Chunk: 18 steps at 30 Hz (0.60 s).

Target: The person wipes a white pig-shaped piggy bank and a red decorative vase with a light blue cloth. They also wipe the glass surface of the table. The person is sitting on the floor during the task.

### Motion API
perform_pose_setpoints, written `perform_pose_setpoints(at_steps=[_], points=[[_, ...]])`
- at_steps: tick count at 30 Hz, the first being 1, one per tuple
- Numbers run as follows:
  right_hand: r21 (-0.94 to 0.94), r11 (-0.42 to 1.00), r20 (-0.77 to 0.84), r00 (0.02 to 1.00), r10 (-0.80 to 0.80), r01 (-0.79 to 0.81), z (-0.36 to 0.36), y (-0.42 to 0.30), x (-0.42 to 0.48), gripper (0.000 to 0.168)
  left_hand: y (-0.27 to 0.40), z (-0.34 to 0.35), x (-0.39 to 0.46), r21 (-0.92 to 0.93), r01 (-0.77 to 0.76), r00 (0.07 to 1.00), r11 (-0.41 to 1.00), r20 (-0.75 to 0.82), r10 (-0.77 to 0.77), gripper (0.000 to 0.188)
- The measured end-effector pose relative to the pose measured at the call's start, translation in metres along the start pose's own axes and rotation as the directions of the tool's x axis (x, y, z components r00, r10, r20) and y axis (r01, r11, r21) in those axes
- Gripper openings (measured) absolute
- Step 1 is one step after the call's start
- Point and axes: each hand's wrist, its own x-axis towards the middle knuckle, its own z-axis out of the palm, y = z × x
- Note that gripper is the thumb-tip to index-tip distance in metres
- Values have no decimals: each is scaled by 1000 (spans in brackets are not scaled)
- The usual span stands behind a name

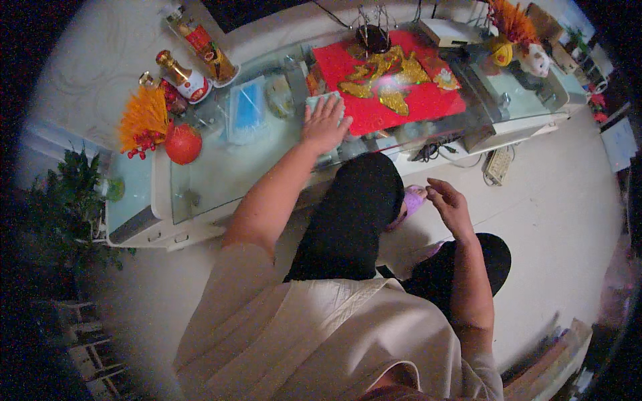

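My left hand point(323, 125) lies flat, fingers apart, on a pale folded cloth point(325, 100) on the glass top of a low cabinet point(215, 185). The cloth meets the left edge of a red sheet with a gold glitter figure point(361, 95). Left of that hand lies a clear packet of blue face masks point(247, 111), with another clear packet point(280, 96) between them. My right hand point(444, 198) hangs over the floor beside my knee, fingers loosely curled; nothing is seen in it. Part of a pink slipper point(413, 200) shows just behind its fingertips.
Bottles point(184, 79), an orange dried bunch point(145, 118) and a red ball-shaped ornament point(183, 144) stand at left. A wire-frame stand point(373, 37), a white box point(449, 33) and a cat figurine point(535, 61) are at the back and right. A power strip point(497, 165) lies on the floor.
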Motion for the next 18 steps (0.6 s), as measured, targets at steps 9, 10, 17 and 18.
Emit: perform_pose_setpoints(at_steps=[9,10,17,18], points=[[75,979,-161,966,200,-190,19,-10,-34,29,-94,-33,-71,96,39,997,995,59,-45,71],[76,982,-177,967,183,-172,21,-10,-32,29,-95,-37,-99,128,-17,997,992,74,8,72],[64,992,-246,962,122,-110,30,-26,-26,27,-133,-42,-101,96,23,996,995,83,-31,70],[54,995,-258,961,94,-83,32,-29,-21,27,-152,-37,-73,117,71,996,991,44,-76,70]])
